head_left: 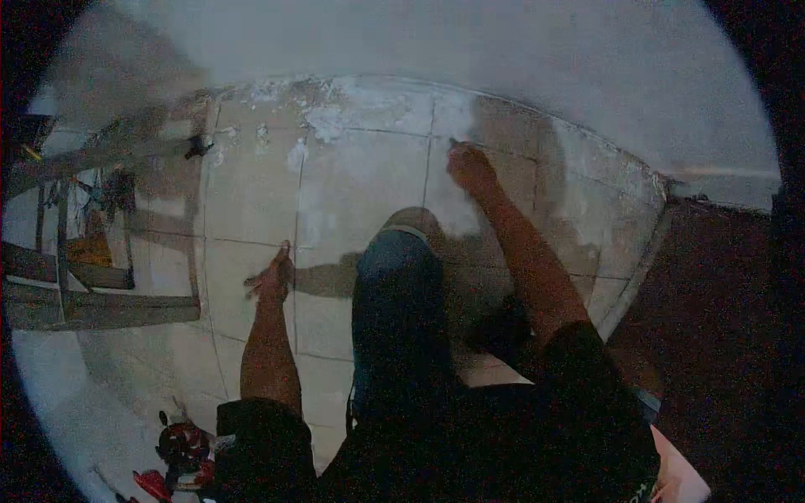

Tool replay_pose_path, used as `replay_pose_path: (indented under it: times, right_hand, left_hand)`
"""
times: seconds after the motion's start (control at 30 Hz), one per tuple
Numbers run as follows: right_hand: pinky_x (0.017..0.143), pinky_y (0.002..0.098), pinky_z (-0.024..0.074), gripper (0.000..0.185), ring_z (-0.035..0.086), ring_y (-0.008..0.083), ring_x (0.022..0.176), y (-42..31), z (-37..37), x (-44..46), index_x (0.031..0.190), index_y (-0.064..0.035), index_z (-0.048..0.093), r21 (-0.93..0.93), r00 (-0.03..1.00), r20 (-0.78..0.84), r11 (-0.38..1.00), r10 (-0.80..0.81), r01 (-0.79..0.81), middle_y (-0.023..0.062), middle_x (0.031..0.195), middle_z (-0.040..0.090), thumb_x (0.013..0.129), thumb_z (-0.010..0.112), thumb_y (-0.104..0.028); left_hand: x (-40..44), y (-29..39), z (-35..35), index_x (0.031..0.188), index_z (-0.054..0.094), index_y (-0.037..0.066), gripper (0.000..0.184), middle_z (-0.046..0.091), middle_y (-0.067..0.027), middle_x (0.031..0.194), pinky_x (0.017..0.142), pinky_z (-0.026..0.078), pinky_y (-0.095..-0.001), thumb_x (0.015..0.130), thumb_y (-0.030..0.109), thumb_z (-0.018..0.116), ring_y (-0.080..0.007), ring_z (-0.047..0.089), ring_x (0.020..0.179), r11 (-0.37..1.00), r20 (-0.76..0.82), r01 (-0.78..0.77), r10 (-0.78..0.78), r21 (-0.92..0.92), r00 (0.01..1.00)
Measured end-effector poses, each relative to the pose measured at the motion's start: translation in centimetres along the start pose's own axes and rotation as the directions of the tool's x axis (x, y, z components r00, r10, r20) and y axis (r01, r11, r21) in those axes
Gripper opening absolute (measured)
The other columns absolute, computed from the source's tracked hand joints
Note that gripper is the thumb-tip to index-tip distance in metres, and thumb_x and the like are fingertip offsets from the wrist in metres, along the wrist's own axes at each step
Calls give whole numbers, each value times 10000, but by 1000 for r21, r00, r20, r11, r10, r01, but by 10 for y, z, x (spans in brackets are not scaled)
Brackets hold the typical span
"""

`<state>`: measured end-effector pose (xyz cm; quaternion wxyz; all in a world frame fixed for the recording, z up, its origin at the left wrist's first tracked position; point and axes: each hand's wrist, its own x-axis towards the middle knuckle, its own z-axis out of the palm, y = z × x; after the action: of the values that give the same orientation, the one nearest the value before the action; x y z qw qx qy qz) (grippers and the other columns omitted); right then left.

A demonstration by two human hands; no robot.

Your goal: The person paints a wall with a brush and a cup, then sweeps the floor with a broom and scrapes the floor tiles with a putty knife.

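My right hand (472, 171) is closed, with a small dark tip showing at its fingers over the tiled floor (360, 176). What it grips is too dim to name. It is close to a dark joint line between tiles. White patchy residue (335, 117) covers the tiles to the left of that hand, up along the wall. My left hand (272, 275) has its fingers apart and holds nothing. It hovers over or rests on the tiles left of my bent knee (401, 251); I cannot tell which.
A pale wall (436, 42) rises beyond the tiles. At the left is a light frame-like structure (134, 310) with cloth-like items inside. Red and dark objects (180, 453) lie at the lower left. A dark floor area (704, 310) borders the tiles on the right.
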<state>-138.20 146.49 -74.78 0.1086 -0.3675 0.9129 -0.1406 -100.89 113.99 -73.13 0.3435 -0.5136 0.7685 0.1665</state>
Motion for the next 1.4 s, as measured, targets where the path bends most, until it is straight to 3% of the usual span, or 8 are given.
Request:
replay_pose_path:
  times: [0.07, 0.3, 0.37, 0.57, 0.67, 0.77, 1.07, 1.4]
  right_hand:
    - [991, 457, 494, 557, 592, 359, 1166, 10, -17, 39, 1425, -91, 491, 26, 967, 171, 980, 190, -198, 197, 1350, 563, 925, 594, -316]
    - [1003, 489, 481, 498, 565, 396, 1206, -4, 52, 28, 1439, -74, 460, -426, 957, 217, 864, -190, 268, 208, 1420, 509, 991, 473, -291]
    - [814, 526, 539, 351, 664, 389, 915, -69, 10, 39, 1215, -8, 574, -270, 985, 38, 947, -169, 173, 217, 1046, 659, 896, 509, -139]
    - [1067, 518, 422, 465, 521, 373, 1268, -48, 36, 46, 1423, -69, 480, 657, 970, 212, 717, 119, -232, 203, 1442, 486, 1023, 410, -293]
    - [992, 506, 483, 457, 590, 365, 1156, -114, -21, 40, 1369, -17, 519, -155, 943, 293, 981, 154, -112, 195, 1378, 550, 996, 468, -275]
    - [852, 494, 542, 580, 639, 392, 970, -40, 58, 75, 1371, 12, 487, -94, 961, 84, 958, -263, 271, 233, 1089, 646, 852, 560, -238]
    - [1024, 481, 459, 397, 584, 365, 1171, -108, 4, 40, 1243, 56, 588, 43, 961, 215, 982, 171, -185, 232, 1340, 556, 918, 525, -163]
    - [1028, 495, 455, 530, 570, 399, 1188, -102, 8, 50, 1361, 54, 491, -136, 984, 176, 991, 7, 18, 223, 1330, 568, 890, 553, -179]
  left_hand:
    - [1, 22, -8, 1542, 282, 305, 795, 188, -212, 1607, 1064, 42, -775, 907, 783, 279, -595, 70, 1418, 900, 51, 401, -399, -170, 916]
    - [29, 13, -4, 1562, 238, 271, 908, -26, -372, 1569, 1052, -6, -790, 855, 839, 296, -570, -103, 1433, 845, 224, 517, -482, -137, 847]
    - [37, 9, 10, 1489, -247, -24, 1620, -287, -281, 1553, 1123, 13, -697, 540, 831, 749, -526, -261, 1411, 555, 117, 591, -664, -585, 739]
    - [30, -3, -7, 1476, -268, -23, 1698, -280, -287, 1550, 1124, 25, -701, 458, 834, 784, -515, -247, 1421, 659, 178, 542, -537, -521, 824]
    - [46, -3, 10, 1486, -243, -31, 1695, -265, -287, 1556, 1128, 15, -695, 451, 853, 768, -515, -246, 1422, 634, 151, 606, -621, -481, 769]
    - [49, -3, 13, 1492, -222, -36, 1676, -245, -293, 1561, 1133, -2, -686, 465, 869, 746, -501, -240, 1431, 626, 151, 619, -635, -474, 758]
    - [32, -2, 15, 1541, 311, 134, 1124, -83, -346, 1580, 1061, -67, -769, 746, 926, 375, -628, -179, 1382, 794, 72, 483, -494, -369, 867]
    - [39, 5, 22, 1556, 272, 228, 1154, -233, -335, 1550, 1020, -59, -808, 671, 941, 475, -642, -206, 1364, 629, -46, 545, -677, -555, 735]
